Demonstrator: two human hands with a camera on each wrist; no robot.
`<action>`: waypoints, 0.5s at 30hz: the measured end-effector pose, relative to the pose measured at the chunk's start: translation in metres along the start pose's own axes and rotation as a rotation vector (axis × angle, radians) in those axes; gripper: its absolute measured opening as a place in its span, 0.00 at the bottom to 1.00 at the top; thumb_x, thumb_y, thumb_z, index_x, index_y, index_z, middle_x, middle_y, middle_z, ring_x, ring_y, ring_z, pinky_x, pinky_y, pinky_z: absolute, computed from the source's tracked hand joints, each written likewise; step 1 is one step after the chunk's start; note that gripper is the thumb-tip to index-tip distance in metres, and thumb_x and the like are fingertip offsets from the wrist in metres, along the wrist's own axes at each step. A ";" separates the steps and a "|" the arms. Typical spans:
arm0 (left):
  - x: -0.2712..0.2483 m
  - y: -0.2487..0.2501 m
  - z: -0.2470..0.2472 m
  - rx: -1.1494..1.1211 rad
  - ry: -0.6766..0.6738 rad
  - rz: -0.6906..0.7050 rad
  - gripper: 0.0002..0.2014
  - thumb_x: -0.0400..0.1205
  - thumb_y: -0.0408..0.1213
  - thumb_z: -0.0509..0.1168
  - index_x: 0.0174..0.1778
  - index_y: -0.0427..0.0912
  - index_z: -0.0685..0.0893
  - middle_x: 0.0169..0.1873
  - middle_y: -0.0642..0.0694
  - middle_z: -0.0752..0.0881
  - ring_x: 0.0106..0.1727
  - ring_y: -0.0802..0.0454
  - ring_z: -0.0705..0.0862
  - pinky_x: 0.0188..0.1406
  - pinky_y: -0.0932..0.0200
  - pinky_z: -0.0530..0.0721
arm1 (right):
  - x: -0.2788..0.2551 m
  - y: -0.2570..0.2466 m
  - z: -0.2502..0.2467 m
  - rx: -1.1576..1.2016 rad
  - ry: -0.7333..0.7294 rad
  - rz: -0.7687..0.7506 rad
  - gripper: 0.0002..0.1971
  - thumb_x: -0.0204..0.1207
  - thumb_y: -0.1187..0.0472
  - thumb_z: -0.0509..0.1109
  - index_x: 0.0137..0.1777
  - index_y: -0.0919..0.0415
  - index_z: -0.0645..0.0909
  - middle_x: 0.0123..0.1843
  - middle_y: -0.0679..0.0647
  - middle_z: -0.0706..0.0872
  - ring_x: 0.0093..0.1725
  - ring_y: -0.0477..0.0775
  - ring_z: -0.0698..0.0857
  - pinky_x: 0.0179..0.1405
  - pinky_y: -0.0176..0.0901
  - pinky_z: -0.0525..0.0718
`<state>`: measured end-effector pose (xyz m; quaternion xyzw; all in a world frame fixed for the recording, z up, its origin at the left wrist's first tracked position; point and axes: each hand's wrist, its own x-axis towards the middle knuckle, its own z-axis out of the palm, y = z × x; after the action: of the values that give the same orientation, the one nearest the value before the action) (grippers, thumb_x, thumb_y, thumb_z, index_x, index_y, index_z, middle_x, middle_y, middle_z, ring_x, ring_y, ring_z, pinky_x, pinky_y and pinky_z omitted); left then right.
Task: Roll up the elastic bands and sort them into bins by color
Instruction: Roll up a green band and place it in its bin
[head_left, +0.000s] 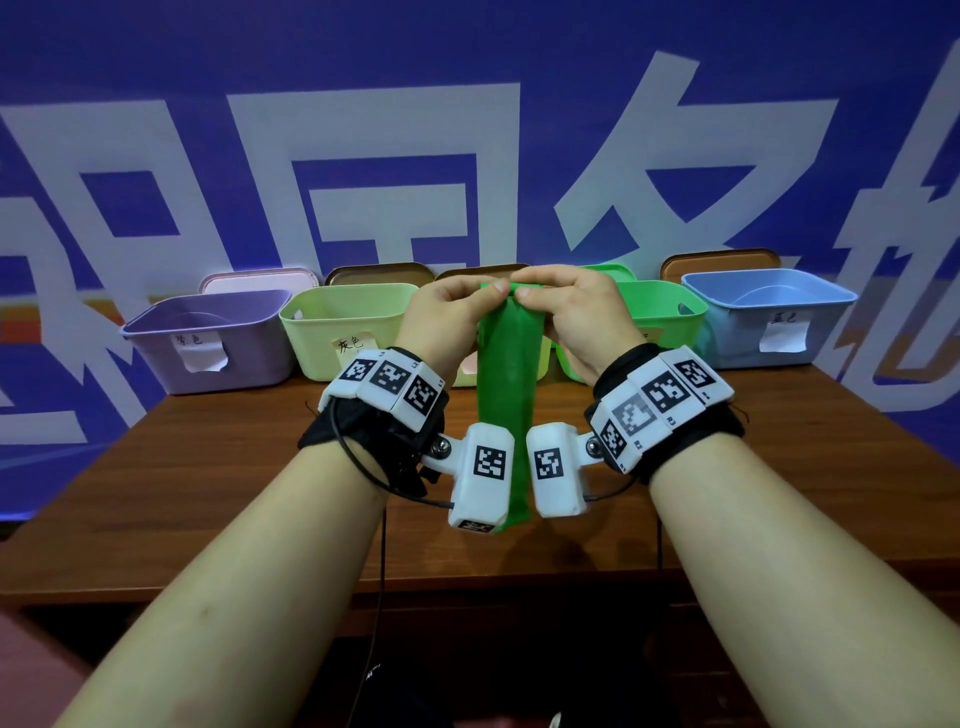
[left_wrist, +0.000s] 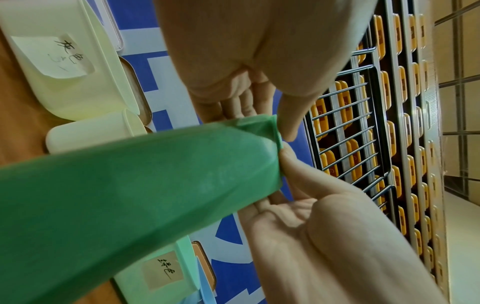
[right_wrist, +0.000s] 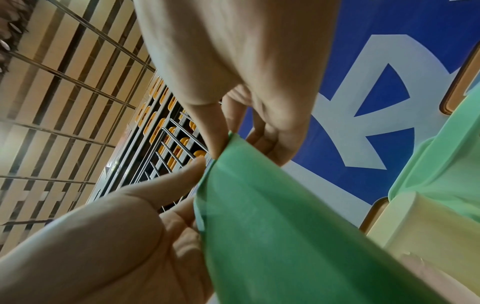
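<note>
- Left hand (head_left: 451, 310) and right hand (head_left: 570, 312) each pinch the green band's (head_left: 506, 395) top edge; it hangs above the worktop (head_left: 779, 467).
- Keep the first fold tight and square.
- Roll evenly downward, edges aligned.

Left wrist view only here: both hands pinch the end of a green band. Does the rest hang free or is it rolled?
Observer: Head view shows the green band hanging unrolled between the wrists, with the left hand and right hand pinching its top.
Operator: Where is the green bin?
Observer: The green bin stands just behind the right hand, second from the right in the row.
Operator: What is at the row's ends?
Observer: The purple bin is far left and the blue bin far right.
</note>
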<state>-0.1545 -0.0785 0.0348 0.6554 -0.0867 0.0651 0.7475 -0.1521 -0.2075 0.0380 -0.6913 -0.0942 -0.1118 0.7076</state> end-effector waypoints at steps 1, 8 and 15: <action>0.001 -0.001 0.000 0.001 0.011 0.007 0.02 0.81 0.29 0.67 0.45 0.39 0.85 0.40 0.40 0.86 0.37 0.49 0.86 0.34 0.61 0.85 | 0.000 0.001 0.000 0.000 -0.003 0.004 0.11 0.74 0.73 0.69 0.43 0.57 0.86 0.53 0.65 0.88 0.52 0.62 0.88 0.55 0.53 0.87; 0.000 -0.002 -0.003 0.011 -0.024 0.034 0.10 0.80 0.23 0.65 0.55 0.38 0.84 0.44 0.42 0.86 0.43 0.50 0.86 0.35 0.66 0.85 | 0.000 0.003 -0.002 0.006 -0.034 0.061 0.07 0.76 0.64 0.71 0.52 0.58 0.87 0.52 0.59 0.89 0.51 0.57 0.88 0.47 0.47 0.85; 0.002 -0.003 -0.002 0.074 -0.076 -0.045 0.09 0.80 0.26 0.67 0.53 0.39 0.84 0.43 0.42 0.87 0.42 0.47 0.87 0.32 0.64 0.84 | 0.001 0.001 -0.002 -0.034 0.014 0.032 0.07 0.76 0.69 0.70 0.45 0.57 0.86 0.53 0.62 0.88 0.53 0.61 0.88 0.55 0.54 0.88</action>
<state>-0.1522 -0.0767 0.0323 0.6865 -0.0979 0.0267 0.7200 -0.1508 -0.2099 0.0375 -0.7038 -0.0763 -0.1071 0.6981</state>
